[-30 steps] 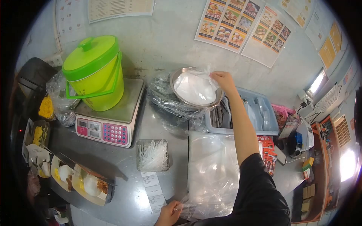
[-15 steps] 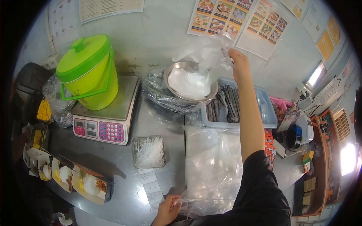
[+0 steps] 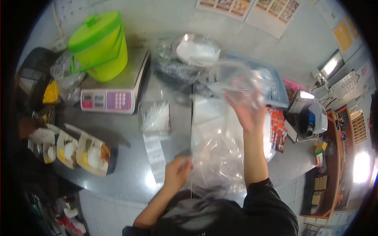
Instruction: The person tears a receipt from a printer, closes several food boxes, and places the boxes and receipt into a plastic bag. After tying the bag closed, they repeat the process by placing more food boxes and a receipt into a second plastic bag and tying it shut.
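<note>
My right hand (image 3: 247, 110) is raised over the far end of the stack of clear plastic bags (image 3: 216, 145). A thin clear plastic bag (image 3: 254, 80) is in it, blurred by motion and covering the fingers. My left hand (image 3: 178, 172) is closed, its fingers curled in at the left edge of the stack; whether it pinches anything is too blurred to see. Left of the stack, a small clear tray (image 3: 154, 128) holds thin white sticks, with a printed paper strip (image 3: 155, 153) below it.
A green lidded bucket (image 3: 100, 51) stands on a scale (image 3: 107, 101). Food boxes (image 3: 93, 157) sit at the left, near another person's hand (image 3: 29, 128). At the back are a metal bowl (image 3: 185, 41) of white plastic and a blue-grey bin (image 3: 277, 100). Red packets (image 3: 277, 129) lie right.
My right hand has come down and nearer from above the bowl, bringing the clear plastic bag. My left hand is still by the stack's left edge. The whole view has shifted.
</note>
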Tool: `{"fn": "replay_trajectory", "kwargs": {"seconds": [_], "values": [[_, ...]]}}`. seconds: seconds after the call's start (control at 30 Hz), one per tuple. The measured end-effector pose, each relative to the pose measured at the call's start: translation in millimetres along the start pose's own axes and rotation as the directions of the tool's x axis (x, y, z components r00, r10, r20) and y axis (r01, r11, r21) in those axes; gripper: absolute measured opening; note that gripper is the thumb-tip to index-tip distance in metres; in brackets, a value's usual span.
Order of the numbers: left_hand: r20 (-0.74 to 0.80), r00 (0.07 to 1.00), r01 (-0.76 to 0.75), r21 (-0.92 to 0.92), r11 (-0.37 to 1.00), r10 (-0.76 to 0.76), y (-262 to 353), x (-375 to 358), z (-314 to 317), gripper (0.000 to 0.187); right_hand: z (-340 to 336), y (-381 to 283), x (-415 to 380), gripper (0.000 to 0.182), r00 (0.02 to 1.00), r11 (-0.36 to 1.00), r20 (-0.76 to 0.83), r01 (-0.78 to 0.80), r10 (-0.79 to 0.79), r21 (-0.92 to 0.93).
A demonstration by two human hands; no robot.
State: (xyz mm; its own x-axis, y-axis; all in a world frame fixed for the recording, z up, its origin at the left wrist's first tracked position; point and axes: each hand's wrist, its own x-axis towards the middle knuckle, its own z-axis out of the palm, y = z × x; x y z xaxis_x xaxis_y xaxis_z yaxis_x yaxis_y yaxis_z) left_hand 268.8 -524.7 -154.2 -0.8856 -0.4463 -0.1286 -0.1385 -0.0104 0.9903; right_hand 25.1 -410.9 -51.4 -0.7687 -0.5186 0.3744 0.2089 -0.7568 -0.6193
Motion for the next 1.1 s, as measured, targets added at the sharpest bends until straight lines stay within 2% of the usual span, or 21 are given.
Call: {"fn": "replay_trajectory", "kwargs": {"seconds": [0.03, 0.07, 0.13, 0.17, 0.2, 0.23, 0.27, 0.3, 0.33, 0.37, 0.4, 0.47, 0.53, 0.6, 0.73, 0.83, 0.87, 0.97, 1.0, 1.03, 1.1], "values": [[0.034, 0.986, 0.166, -0.121, 0.979, -0.163, -4, 1, -1, 0.021, 15, -1, -30, 0.040, 0.999, 0.991, -0.035, 0.046, -0.042, 0.124], [0.079, 0.945, 0.327, -0.242, 0.914, -0.317, -6, 3, -1, 0.027, 15, -6, -62, 0.042, 0.998, 0.968, 0.059, 0.011, -0.027, 0.251], [0.025, 0.952, 0.299, -0.282, 0.912, -0.305, 14, 0, 6, 0.033, 20, -7, -120, 0.041, 0.986, 0.999, 0.161, 0.024, -0.029, 0.036], [-0.048, 0.994, 0.080, -0.253, 0.964, -0.095, 14, -1, 11, 0.031, 22, -2, -148, 0.038, 0.982, 0.947, 0.184, 0.091, -0.035, -0.308], [-0.111, 0.987, -0.137, -0.203, 0.970, 0.116, 13, -6, 17, 0.029, 22, 6, -176, 0.036, 0.978, 0.777, 0.206, 0.153, -0.031, -0.610], [-0.166, 0.933, -0.342, -0.132, 0.931, 0.319, 10, -13, 23, 0.027, 20, 21, -191, 0.033, 0.986, 0.598, 0.168, 0.125, 0.017, -0.791], [-0.076, 0.882, -0.451, 0.142, 0.881, 0.464, 2, -13, 30, 0.023, 17, 37, -207, 0.030, 0.990, 0.379, 0.129, 0.095, 0.065, -0.921], [0.062, 0.829, -0.531, 0.400, 0.747, 0.556, 2, -17, 32, 0.022, 19, 58, -215, 0.027, 0.992, 0.226, 0.015, -0.013, 0.123, -0.974], [0.048, 0.855, -0.516, 0.186, 0.836, 0.517, 6, -30, 33, 0.022, 22, 72, -218, 0.015, 0.991, 0.314, -0.095, -0.120, 0.094, -0.942], [0.048, 0.875, -0.480, -0.050, 0.876, 0.482, 21, -43, 33, 0.025, 9, 76, -229, 0.017, 0.990, 0.312, -0.022, -0.066, 0.142, -0.948], [0.105, 0.895, -0.428, -0.075, 0.901, 0.434, 25, -52, 33, 0.027, -5, 80, -238, 0.020, 0.981, 0.316, 0.050, -0.012, 0.189, -0.949], [0.033, 0.900, -0.433, -0.031, 0.901, 0.434, 33, -63, 30, 0.025, -26, 88, -266, 0.025, 0.977, 0.579, -0.022, -0.143, 0.212, -0.803], [-0.039, 0.919, -0.392, 0.019, 0.920, 0.392, 37, -66, 23, 0.024, -31, 78, -286, 0.026, 0.969, 0.659, -0.065, -0.210, 0.238, -0.722], [-0.119, 0.945, -0.300, 0.043, 0.953, 0.303, 41, -65, 17, 0.024, -21, 69, -292, 0.026, 0.967, 0.642, -0.084, -0.224, 0.242, -0.733], [0.147, 0.847, -0.531, 0.207, 0.822, 0.510, 43, -78, 20, 0.028, 8, 79, -274, 0.028, 0.975, 0.481, -0.094, -0.181, 0.199, -0.858], [0.376, 0.813, -0.496, 0.048, 0.867, 0.444, 39, -106, 33, 0.027, 14, 92, -241, 0.029, 0.978, 0.452, -0.151, -0.201, 0.144, -0.869], [0.316, 0.780, -0.543, -0.087, 0.835, 0.540, 32, -112, 40, 0.025, 10, 88, -231, 0.029, 0.977, 0.462, -0.178, -0.213, 0.119, -0.861], [0.095, 0.812, -0.575, -0.043, 0.817, 0.576, 10, -121, 29, 0.023, -10, 49, -207, 0.030, 0.956, 0.547, -0.282, -0.191, -0.086, -0.815], [0.080, 0.875, -0.482, 0.205, 0.852, 0.477, 15, -122, 13, 0.024, -18, 29, -200, 0.031, 0.935, 0.575, -0.312, -0.164, -0.170, -0.802], [0.039, 0.915, -0.402, 0.036, 0.915, 0.401, 11, -128, 6, 0.024, -24, 5, -192, 0.031, 0.911, 0.595, -0.334, -0.132, -0.243, -0.793], [0.025, 0.972, -0.217, -0.294, 0.931, 0.235, 1, -137, -7, 0.026, -34, -34, -184, 0.032, 0.866, 0.611, -0.357, -0.079, -0.349, -0.788]]}}
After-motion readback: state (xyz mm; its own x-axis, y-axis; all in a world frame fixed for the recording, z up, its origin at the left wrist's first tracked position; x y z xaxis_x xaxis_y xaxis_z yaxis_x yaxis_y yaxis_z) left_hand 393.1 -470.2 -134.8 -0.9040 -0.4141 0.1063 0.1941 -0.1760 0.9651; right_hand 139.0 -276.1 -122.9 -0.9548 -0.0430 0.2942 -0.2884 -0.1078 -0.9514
